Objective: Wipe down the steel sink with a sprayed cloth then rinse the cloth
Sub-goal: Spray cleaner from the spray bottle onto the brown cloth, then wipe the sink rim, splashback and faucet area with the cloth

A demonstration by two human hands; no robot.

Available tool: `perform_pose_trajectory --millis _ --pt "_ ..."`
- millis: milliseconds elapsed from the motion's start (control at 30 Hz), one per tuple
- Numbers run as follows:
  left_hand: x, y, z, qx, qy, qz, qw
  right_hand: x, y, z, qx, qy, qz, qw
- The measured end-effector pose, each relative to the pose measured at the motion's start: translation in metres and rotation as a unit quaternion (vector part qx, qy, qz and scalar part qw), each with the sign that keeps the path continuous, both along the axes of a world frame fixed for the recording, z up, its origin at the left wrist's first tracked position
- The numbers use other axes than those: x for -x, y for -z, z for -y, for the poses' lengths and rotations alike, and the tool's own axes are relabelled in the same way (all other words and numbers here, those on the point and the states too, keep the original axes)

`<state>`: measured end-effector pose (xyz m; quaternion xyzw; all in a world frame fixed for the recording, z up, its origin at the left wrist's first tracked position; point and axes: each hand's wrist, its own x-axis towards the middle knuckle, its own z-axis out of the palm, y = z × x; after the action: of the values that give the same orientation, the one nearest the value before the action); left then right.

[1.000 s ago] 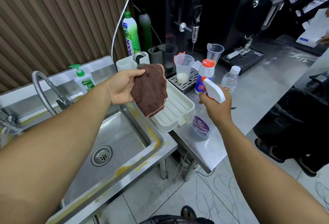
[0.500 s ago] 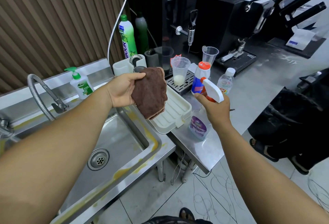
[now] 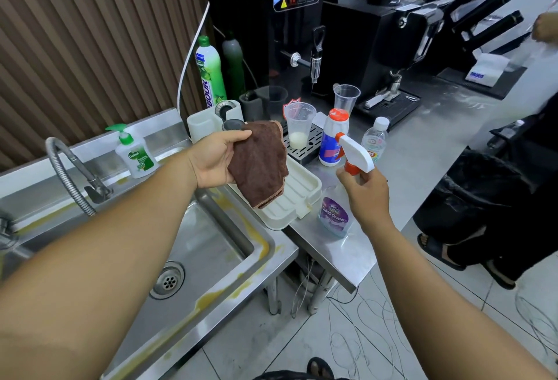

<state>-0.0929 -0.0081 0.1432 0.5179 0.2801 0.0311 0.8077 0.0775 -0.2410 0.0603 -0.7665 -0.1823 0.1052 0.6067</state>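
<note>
My left hand (image 3: 216, 162) holds a brown cloth (image 3: 259, 163) up above the right rim of the steel sink (image 3: 211, 246), the cloth hanging down over a cream drain tray. My right hand (image 3: 367, 195) grips the neck of a glass cleaner spray bottle (image 3: 335, 216) with a white and orange trigger head, its nozzle facing the cloth from a short distance to the right. The sink basin has yellow stains along its rim and a round drain (image 3: 167, 280). A flexible steel faucet (image 3: 71, 174) curves at the sink's back left.
A cream drain tray (image 3: 297, 198) sits on the counter edge. Behind it stand plastic cups (image 3: 299, 126), a cleanser bottle (image 3: 333, 138), a small water bottle (image 3: 374, 139), dish soap (image 3: 210, 74) and a hand soap pump (image 3: 134, 154). Black machines line the back. Another person stands at right (image 3: 483, 207).
The view has shifted slightly. Both hands hold nearly the same pose; the spray bottle is now a little lower and closer to the cloth.
</note>
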Motion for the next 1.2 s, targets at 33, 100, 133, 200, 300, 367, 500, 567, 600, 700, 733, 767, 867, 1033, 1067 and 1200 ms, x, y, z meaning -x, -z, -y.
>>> perform_pose_trajectory --millis 33,100,133,200,300,367,500,567,600,700,733,767,867,1033,1067,1200 --pt "0.000 0.000 0.000 0.001 0.001 0.001 1.000 0.002 0.000 0.002 -0.005 0.002 0.002 1.000" --pt "0.000 0.001 0.000 0.000 0.003 0.001 1.000 0.007 0.001 0.007 -0.017 0.000 0.004 1.000" --pt "-0.001 0.001 0.000 -0.001 0.004 0.000 1.000 0.009 0.002 0.010 -0.023 -0.005 0.006 1.000" --pt "-0.001 0.002 0.000 -0.002 0.007 -0.003 1.000 0.014 0.005 0.017 -0.028 -0.013 0.009 0.999" --pt "-0.002 0.001 0.002 -0.004 0.012 -0.007 1.000 0.021 0.011 0.028 -0.021 -0.016 0.007 1.000" --pt "-0.003 0.002 0.003 -0.003 0.016 -0.012 1.000 0.027 0.013 0.034 -0.012 -0.016 0.008 1.000" --pt "-0.003 0.002 0.005 -0.007 0.020 -0.022 1.000 0.044 0.006 0.041 0.007 0.052 0.031 0.998" --pt "-0.003 0.001 0.007 -0.012 0.021 -0.026 0.999 0.056 -0.003 0.040 -0.024 0.129 0.062 0.989" --pt "-0.003 0.001 0.008 -0.015 0.021 -0.029 0.999 0.061 -0.008 0.038 -0.044 0.144 0.083 0.985" --pt "-0.002 -0.002 0.010 -0.026 0.034 -0.031 0.999 0.068 -0.027 0.023 -0.072 0.101 0.118 0.985" --pt "-0.001 -0.003 0.011 -0.031 0.044 -0.033 0.998 0.068 -0.035 0.014 -0.069 0.071 0.116 0.988" --pt "0.000 -0.005 0.012 -0.036 0.055 -0.036 0.997 0.068 -0.044 0.005 -0.059 0.033 0.112 0.991" --pt "0.006 -0.014 0.016 -0.063 0.095 -0.044 0.992 0.065 -0.070 -0.025 -0.008 -0.133 0.037 0.990" --pt "0.032 -0.027 0.015 -0.122 0.118 -0.027 0.985 0.068 -0.086 -0.059 0.001 -0.301 -0.030 0.953" --pt "0.041 -0.029 0.014 -0.144 0.098 -0.028 0.984 0.071 -0.086 -0.063 -0.015 -0.301 -0.027 0.953" --pt "0.079 -0.035 0.015 -0.212 -0.005 -0.028 0.977 0.089 -0.085 -0.083 -0.079 -0.314 -0.049 0.945"
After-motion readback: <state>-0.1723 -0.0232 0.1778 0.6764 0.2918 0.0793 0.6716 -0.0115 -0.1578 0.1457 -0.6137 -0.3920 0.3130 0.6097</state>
